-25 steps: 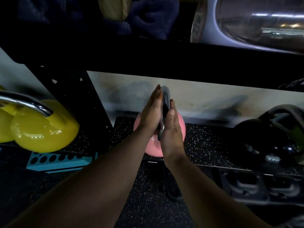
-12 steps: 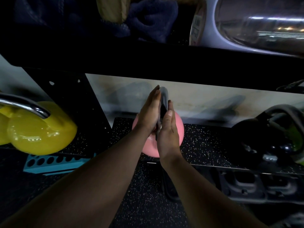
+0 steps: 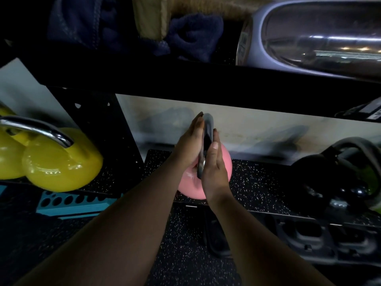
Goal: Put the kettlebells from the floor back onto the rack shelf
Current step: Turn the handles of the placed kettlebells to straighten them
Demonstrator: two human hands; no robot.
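On the speckled rack shelf [image 3: 257, 182], near its front edge, stands the pink kettlebell [image 3: 224, 172]. Its dark handle [image 3: 207, 139] points upward and is seen edge-on.

Left hand [image 3: 188, 147]: fingers extended, palm pressed flat against the left side of the handle. The grip is not wrapped around the handle; the fingertips reach the handle top.

Right hand [image 3: 213, 172]: fingers extended, palm pressed flat against the right side of the handle, set slightly lower than the left hand. The thumb lies along the handle edge. This grip is likewise flat, not curled.

Together the two palms sandwich the handle between them. Whether the bell base rests fully on the shelf or is just above it cannot be told; both hands and forearms cover its front.

Surroundings:
- Left, beyond a black upright [image 3: 107, 124]: two yellow kettlebells [image 3: 59, 164] with a chrome handle, well apart from the pink kettlebell.
- Right, on the same shelf: a black kettlebell [image 3: 329, 178], well apart from the pink one.
- Below the yellow bells: a teal block [image 3: 76, 203] with round holes.
- Above: an upper shelf beam [image 3: 206, 85] carrying dark blue cloth [image 3: 191, 36] and a shiny rounded object [image 3: 317, 32].
- Below the shelf: speckled floor [image 3: 185, 254].
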